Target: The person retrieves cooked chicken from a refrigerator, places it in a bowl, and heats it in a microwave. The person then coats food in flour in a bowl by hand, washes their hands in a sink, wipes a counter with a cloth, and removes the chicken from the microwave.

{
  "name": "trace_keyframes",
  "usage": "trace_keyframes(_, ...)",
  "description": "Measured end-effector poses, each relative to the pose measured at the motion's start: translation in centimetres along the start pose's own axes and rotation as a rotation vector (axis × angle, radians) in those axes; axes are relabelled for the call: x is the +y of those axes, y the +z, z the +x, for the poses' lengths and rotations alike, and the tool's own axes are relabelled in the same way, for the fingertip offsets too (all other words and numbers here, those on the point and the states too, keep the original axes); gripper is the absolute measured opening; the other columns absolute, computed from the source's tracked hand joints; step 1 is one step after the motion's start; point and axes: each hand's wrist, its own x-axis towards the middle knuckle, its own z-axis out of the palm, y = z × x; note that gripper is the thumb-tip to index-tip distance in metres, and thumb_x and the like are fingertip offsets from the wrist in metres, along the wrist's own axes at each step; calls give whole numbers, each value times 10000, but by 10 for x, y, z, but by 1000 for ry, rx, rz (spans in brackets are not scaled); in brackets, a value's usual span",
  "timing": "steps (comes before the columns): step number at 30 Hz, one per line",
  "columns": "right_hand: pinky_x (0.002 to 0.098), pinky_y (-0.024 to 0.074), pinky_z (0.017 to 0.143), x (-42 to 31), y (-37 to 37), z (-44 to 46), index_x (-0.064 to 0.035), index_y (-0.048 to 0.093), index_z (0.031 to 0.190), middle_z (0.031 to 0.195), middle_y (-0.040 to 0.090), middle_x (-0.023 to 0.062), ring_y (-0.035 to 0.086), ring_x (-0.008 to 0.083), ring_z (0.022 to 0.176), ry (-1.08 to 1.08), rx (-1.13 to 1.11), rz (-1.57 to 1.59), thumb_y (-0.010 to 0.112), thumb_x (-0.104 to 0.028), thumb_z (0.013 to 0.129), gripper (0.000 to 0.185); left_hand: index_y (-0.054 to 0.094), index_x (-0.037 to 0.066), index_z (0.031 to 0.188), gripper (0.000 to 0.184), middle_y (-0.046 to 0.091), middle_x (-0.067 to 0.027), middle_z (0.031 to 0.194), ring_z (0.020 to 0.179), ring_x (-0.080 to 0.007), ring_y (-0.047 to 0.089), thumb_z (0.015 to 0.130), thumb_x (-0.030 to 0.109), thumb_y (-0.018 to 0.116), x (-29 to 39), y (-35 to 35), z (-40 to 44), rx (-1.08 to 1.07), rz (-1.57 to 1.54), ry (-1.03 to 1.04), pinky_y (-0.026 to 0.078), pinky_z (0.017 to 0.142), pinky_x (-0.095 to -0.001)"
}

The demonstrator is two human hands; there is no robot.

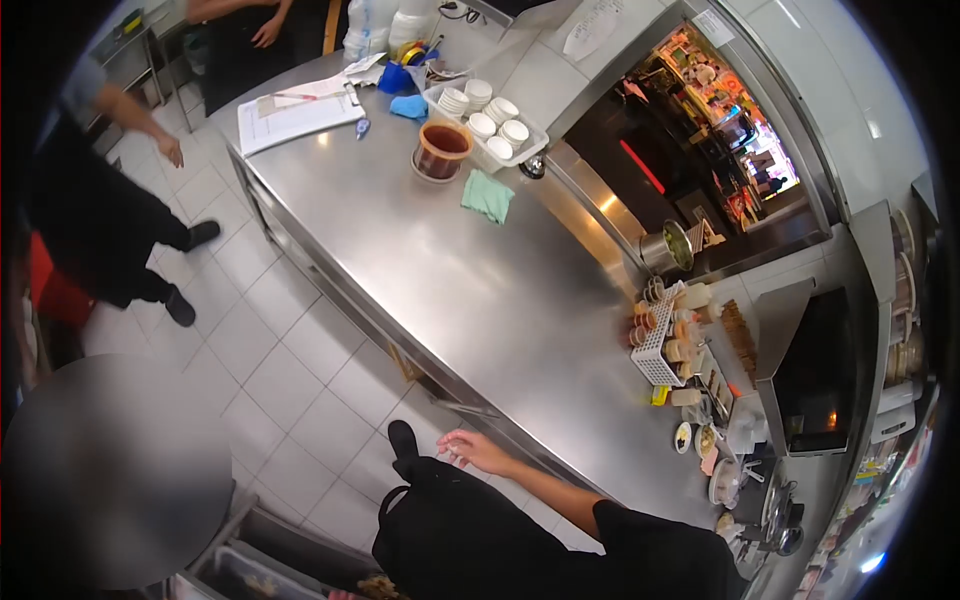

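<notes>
My right hand (468, 450) hangs beside the front edge of the steel table (400, 255), apart from it. Its fingers are loosely bent and spread, with nothing clear in them. Black clothing (480, 520) covers my body below. A pinkish sliver at the bottom edge, near a container of food (378, 587), may be my left hand (345, 595); its fingers are mostly cut off, so I cannot see whether it holds anything.
On the table stand a brown pot (444, 148), a green cloth (487, 196), a tub of white cups (515, 150), papers (300, 112) and a white basket of bottles (655, 345). A microwave (815, 370) is right. A co-worker (95, 210) stands left; another person (250, 50) is behind.
</notes>
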Motion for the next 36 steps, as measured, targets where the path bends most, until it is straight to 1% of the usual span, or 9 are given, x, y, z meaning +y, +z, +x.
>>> trace_keyframes(2,281,522,740,-40,-3,34,-53,557,1219,1108,617,48,601,123,890,12,5,6,461,-179,1011,262,439,38,1389,517,466,-188,1408,1277,-348,467,974,344,473,13,14,30,25,-215,-93,371,1083,-502)
trace_keyframes(8,256,499,734,-179,47,116,-59,575,1202,1061,616,28,580,96,848,23,104,145,449,-196,1000,275,491,75,1244,357,514,-82,1042,903,-228,502,963,296,508,139,41,80,-1,-133,-168,409,754,-369)
trace_keyframes(13,293,515,779,-350,189,124,-52,564,1220,1103,618,58,599,127,899,-3,-22,206,459,-308,1007,349,535,106,1122,225,553,6,737,591,-127,530,954,256,537,335,-30,145,-440,-26,132,440,481,-258)
trace_keyframes(15,290,517,785,-402,226,134,-52,571,1226,1096,625,61,609,135,907,-129,-28,165,442,-308,1007,361,487,42,1175,285,393,35,677,498,-66,366,970,238,521,489,62,101,-213,223,268,358,455,-240)
trace_keyframes(17,293,521,785,-456,260,142,-56,585,1213,1085,635,63,625,141,906,-187,24,158,424,-303,1010,359,452,58,1332,434,617,-64,1033,835,-131,580,974,292,527,577,72,170,-247,447,444,468,670,-266)
trace_keyframes(18,304,523,787,-475,271,151,-45,588,1206,1088,639,72,631,149,895,-231,61,186,415,-299,1013,363,437,61,1371,466,570,-112,1251,1023,-157,566,971,282,524,643,104,162,-286,549,399,473,782,-286)
trace_keyframes(26,247,517,685,-685,305,310,-37,509,1269,1081,616,61,624,131,826,-234,148,344,474,-242,990,348,507,69,1295,382,627,-89,1086,943,-176,609,957,248,500,959,296,275,-488,635,620,511,791,-325)
trace_keyframes(29,251,516,685,-806,332,403,-72,467,1310,1103,607,68,625,145,829,-229,153,276,485,-244,981,371,574,79,1231,360,668,-104,945,845,-185,639,932,256,480,1009,302,399,-223,847,702,513,758,-323)
trace_keyframes(36,287,517,690,-1002,412,713,-81,513,1258,1069,626,68,637,159,837,-193,-183,-364,522,-216,950,337,566,79,1149,287,625,-94,816,637,-199,609,903,215,508,1074,211,486,126,293,122,507,507,-360)
